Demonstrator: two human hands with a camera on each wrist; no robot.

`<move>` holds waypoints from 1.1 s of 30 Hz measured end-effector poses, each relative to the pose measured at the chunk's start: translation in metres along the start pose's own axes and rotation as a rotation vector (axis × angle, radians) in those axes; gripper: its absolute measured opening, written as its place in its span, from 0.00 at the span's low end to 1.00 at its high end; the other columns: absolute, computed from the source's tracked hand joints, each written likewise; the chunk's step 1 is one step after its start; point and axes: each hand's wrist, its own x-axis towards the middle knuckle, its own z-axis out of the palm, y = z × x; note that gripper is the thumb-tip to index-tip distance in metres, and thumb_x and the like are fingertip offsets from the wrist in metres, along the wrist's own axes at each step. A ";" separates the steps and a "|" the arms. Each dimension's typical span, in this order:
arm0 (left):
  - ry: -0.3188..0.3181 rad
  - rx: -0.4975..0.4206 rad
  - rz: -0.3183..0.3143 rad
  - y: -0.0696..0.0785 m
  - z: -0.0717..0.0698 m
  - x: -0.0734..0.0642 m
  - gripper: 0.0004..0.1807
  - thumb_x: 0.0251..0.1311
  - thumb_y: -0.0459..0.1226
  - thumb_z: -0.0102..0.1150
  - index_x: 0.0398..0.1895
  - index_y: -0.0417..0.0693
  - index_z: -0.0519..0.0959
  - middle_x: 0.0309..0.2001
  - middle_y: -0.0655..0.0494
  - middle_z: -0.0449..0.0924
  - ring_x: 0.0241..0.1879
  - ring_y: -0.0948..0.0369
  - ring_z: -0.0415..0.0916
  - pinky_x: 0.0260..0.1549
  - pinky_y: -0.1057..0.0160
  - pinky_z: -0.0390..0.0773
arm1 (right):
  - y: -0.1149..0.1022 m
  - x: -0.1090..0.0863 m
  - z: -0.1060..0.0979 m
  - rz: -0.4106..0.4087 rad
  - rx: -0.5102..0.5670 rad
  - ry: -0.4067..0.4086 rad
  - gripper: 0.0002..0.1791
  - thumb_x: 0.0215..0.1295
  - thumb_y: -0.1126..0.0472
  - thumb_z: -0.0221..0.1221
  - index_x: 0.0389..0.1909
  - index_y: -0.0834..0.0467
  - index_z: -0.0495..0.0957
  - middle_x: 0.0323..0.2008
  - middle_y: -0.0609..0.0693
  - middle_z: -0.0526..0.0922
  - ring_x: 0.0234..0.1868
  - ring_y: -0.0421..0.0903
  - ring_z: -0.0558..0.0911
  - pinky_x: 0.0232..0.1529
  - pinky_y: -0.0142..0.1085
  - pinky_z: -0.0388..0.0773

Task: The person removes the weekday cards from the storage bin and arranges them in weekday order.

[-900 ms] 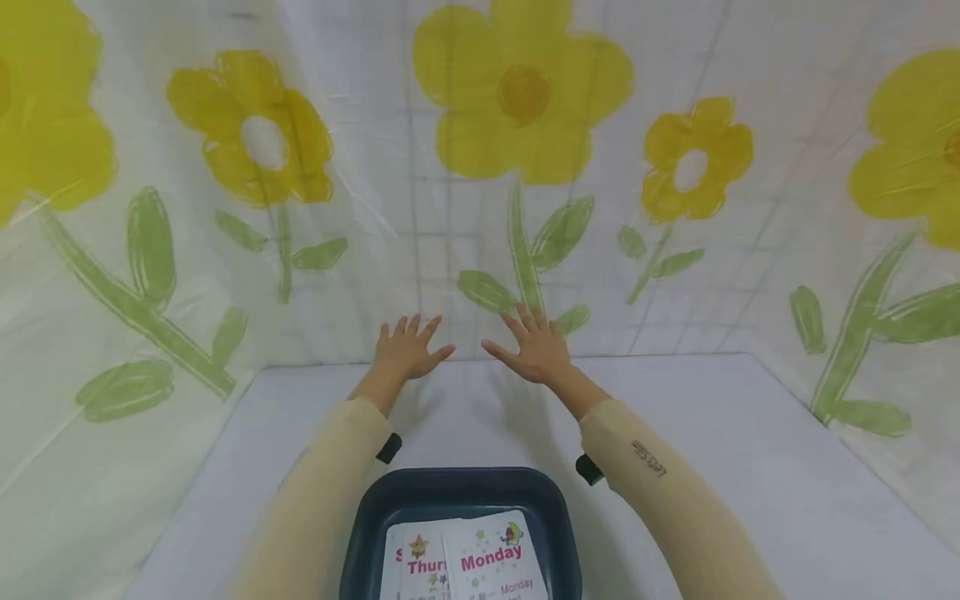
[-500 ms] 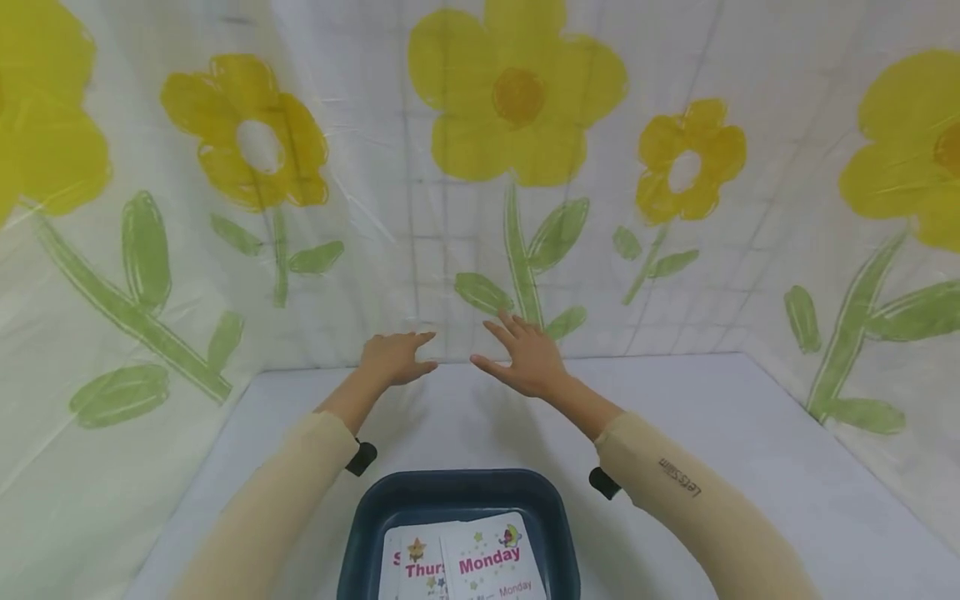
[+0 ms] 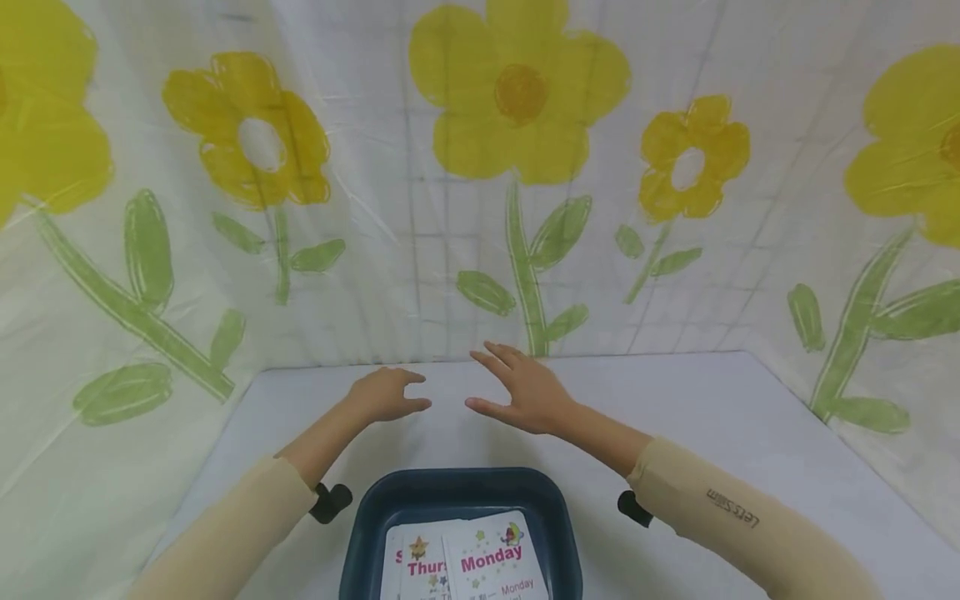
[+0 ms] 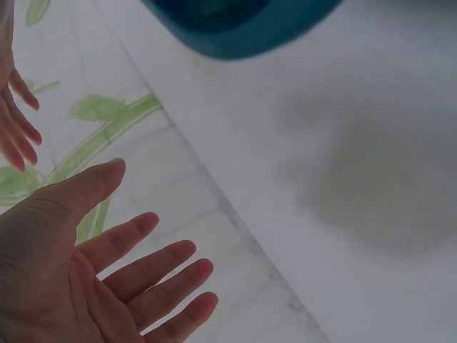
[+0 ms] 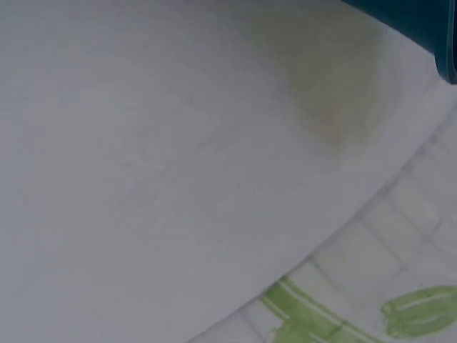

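Note:
Above the white table, beyond the tray, my left hand (image 3: pixel 381 395) is held in the air with its fingers extended toward the right. Opposite it, my right hand (image 3: pixel 525 392) hovers with spread fingers, a gap between the two. Neither hand holds anything. In the left wrist view the left hand (image 4: pixel 107 264) shows its palm and straight fingers, with part of the right hand (image 4: pixel 16 118) at the left edge. A dark blue tray (image 3: pixel 461 479) stands nearer, holding several cards, among them a "Monday" card (image 3: pixel 495 557) and a partly covered "Thurs..." card (image 3: pixel 424 575). The right wrist view shows no hand.
The white tabletop (image 3: pixel 675 417) extends around the tray to both sides. A whitish curtain (image 3: pixel 375 275) printed with yellow flowers hangs behind the table and along its sides. A dark wrist camera (image 3: pixel 330 503) sits at the left cuff, another camera (image 3: pixel 634 508) at the right.
Both hands have drawn back from near the curtain toward the tray and turned inward. The elbows have spread outward. The tray and cards stay in place.

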 end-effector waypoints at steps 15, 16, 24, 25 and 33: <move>0.116 -0.386 -0.068 -0.010 0.028 -0.047 0.18 0.59 0.45 0.56 0.45 0.42 0.81 0.42 0.45 0.82 0.45 0.48 0.78 0.41 0.51 0.78 | -0.018 -0.043 -0.004 -0.140 0.056 0.004 0.38 0.59 0.28 0.44 0.66 0.45 0.61 0.65 0.49 0.64 0.63 0.49 0.67 0.54 0.49 0.71; 0.126 -0.400 -0.068 -0.011 0.029 -0.049 0.17 0.60 0.44 0.56 0.45 0.42 0.81 0.43 0.45 0.82 0.46 0.48 0.78 0.42 0.50 0.78 | -0.019 -0.044 -0.004 -0.148 0.066 0.012 0.38 0.59 0.29 0.45 0.66 0.46 0.62 0.65 0.49 0.65 0.62 0.49 0.68 0.54 0.48 0.72; 0.154 -0.566 -0.129 -0.014 0.038 -0.074 0.16 0.61 0.43 0.56 0.46 0.42 0.80 0.42 0.48 0.82 0.40 0.54 0.80 0.36 0.56 0.80 | -0.030 -0.060 -0.007 -0.228 0.122 0.056 0.34 0.59 0.32 0.50 0.62 0.46 0.65 0.60 0.46 0.69 0.59 0.43 0.70 0.51 0.42 0.74; 0.149 -0.593 -0.141 -0.014 0.039 -0.077 0.17 0.61 0.43 0.56 0.46 0.42 0.80 0.42 0.47 0.82 0.39 0.55 0.80 0.35 0.57 0.81 | -0.033 -0.064 -0.007 -0.241 0.139 0.053 0.34 0.59 0.33 0.50 0.62 0.46 0.66 0.60 0.46 0.69 0.59 0.43 0.70 0.51 0.42 0.74; 0.117 -0.728 -0.216 -0.012 0.045 -0.097 0.14 0.61 0.40 0.56 0.44 0.39 0.80 0.40 0.46 0.83 0.37 0.54 0.81 0.31 0.57 0.81 | -0.055 -0.092 -0.009 -0.294 0.238 -0.087 0.33 0.60 0.34 0.50 0.62 0.46 0.65 0.61 0.45 0.68 0.60 0.41 0.69 0.52 0.43 0.74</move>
